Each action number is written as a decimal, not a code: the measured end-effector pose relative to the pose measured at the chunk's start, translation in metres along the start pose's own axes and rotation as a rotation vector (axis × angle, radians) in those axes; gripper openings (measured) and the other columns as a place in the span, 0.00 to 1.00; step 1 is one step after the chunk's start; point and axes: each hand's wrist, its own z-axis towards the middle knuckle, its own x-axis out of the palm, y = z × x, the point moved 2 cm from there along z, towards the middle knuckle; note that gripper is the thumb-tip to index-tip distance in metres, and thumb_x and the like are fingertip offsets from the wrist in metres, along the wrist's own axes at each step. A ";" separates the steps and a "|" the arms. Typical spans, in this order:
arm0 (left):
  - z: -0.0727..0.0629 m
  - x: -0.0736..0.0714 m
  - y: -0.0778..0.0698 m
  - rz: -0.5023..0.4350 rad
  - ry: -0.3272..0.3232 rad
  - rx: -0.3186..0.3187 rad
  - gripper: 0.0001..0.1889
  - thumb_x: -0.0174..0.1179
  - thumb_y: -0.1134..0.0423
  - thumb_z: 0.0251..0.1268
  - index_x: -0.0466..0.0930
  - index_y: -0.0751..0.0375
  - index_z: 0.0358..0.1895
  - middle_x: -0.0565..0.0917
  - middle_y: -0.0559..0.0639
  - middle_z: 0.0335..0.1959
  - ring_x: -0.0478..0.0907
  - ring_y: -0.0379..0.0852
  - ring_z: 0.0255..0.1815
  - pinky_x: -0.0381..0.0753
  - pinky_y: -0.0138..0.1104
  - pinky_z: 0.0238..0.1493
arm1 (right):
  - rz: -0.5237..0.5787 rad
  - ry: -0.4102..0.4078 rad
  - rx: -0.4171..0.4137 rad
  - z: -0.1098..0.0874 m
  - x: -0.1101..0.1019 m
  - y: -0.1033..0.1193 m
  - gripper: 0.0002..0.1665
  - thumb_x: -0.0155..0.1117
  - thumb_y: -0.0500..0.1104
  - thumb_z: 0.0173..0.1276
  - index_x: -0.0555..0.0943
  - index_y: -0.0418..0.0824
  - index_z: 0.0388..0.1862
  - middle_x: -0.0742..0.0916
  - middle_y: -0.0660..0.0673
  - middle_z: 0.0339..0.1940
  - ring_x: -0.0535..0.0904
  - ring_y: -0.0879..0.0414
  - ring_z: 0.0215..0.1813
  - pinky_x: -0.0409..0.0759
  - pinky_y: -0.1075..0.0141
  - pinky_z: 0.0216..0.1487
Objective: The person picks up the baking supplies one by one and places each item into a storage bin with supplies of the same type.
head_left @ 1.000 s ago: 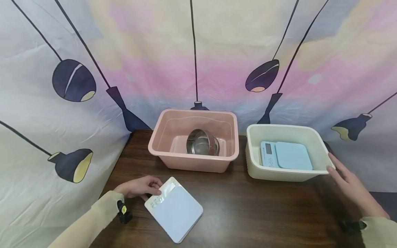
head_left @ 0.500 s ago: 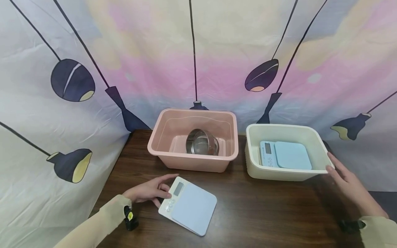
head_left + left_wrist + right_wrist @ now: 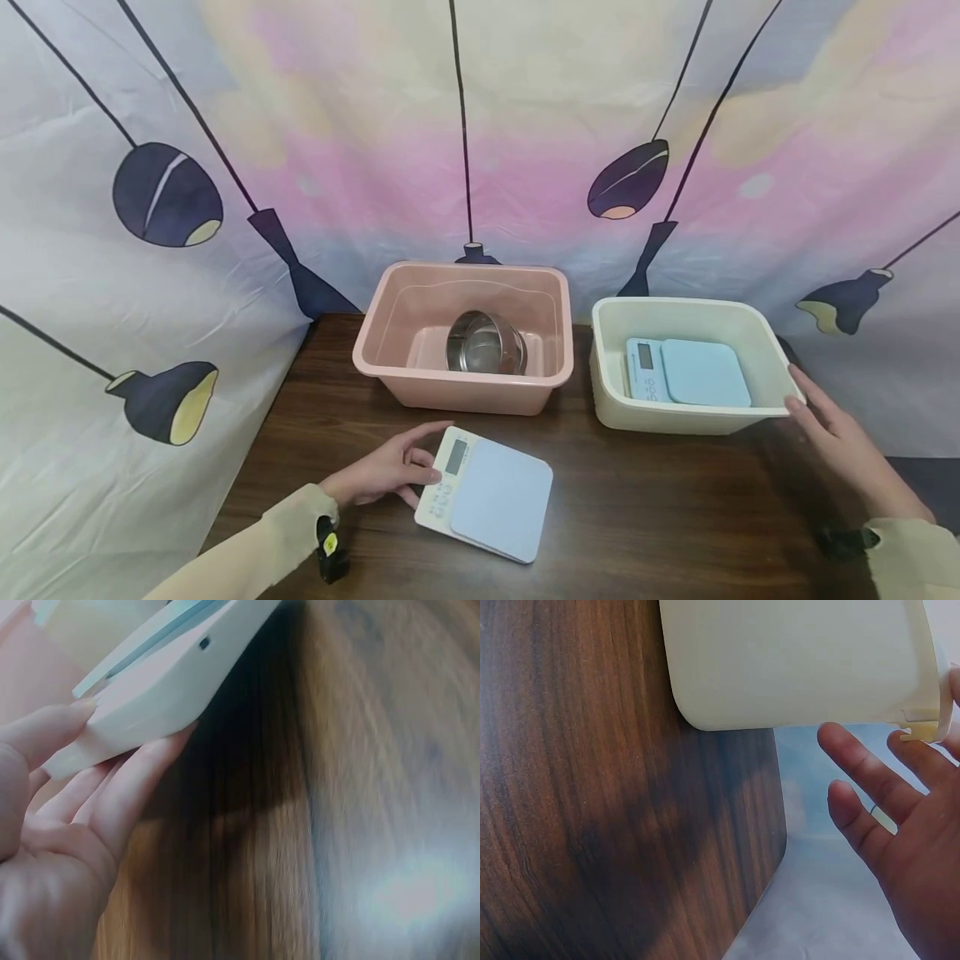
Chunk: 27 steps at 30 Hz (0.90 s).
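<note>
My left hand (image 3: pixel 390 468) pinches a white kitchen scale (image 3: pixel 501 498) by its display end, thumb on top and fingers underneath. In the left wrist view the scale (image 3: pixel 161 694) is tilted and lifted off the wood, its edge with a small dark port facing the camera. At the right, my right hand (image 3: pixel 843 437) grips the right end of a cream plastic bin (image 3: pixel 675 421) by its rim. The right wrist view shows the bin's side wall (image 3: pixel 795 667), with some fingers (image 3: pixel 870 776) spread below the rim. A light blue kitchen scale (image 3: pixel 705 372) lies inside that bin.
A pink plastic bin (image 3: pixel 457 394) stands at the back middle of the dark wooden table (image 3: pixel 637 517), with round metal ware (image 3: pixel 483 346) inside it. A printed cloth (image 3: pixel 360 125) hangs close behind both bins. The table's left edge lies near my left forearm.
My left hand has moved right with the white scale, which has turned so that its display now shows clearly. The right hand keeps its place on the cream bin.
</note>
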 end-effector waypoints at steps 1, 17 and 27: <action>0.001 0.003 -0.001 -0.009 -0.005 0.005 0.45 0.63 0.72 0.73 0.46 0.55 0.85 0.87 0.64 0.49 0.88 0.58 0.47 0.91 0.47 0.39 | 0.002 0.001 0.003 0.000 0.000 0.000 0.42 0.43 0.54 0.87 0.34 0.57 0.87 0.55 0.19 0.81 0.67 0.15 0.63 0.69 0.17 0.48; 0.017 0.055 -0.038 -0.094 0.038 0.080 0.44 0.60 0.75 0.73 0.46 0.54 0.85 0.87 0.65 0.47 0.88 0.56 0.46 0.91 0.43 0.34 | -0.005 -0.008 -0.016 0.001 0.001 0.003 0.42 0.44 0.53 0.87 0.36 0.56 0.88 0.58 0.18 0.79 0.70 0.16 0.61 0.70 0.17 0.48; 0.024 0.090 -0.075 -0.094 0.086 0.146 0.42 0.61 0.77 0.71 0.52 0.51 0.83 0.87 0.65 0.47 0.88 0.57 0.46 0.91 0.45 0.32 | -0.050 -0.039 -0.051 0.000 -0.002 0.000 0.42 0.47 0.51 0.86 0.39 0.53 0.88 0.66 0.16 0.73 0.77 0.68 0.44 0.82 0.50 0.36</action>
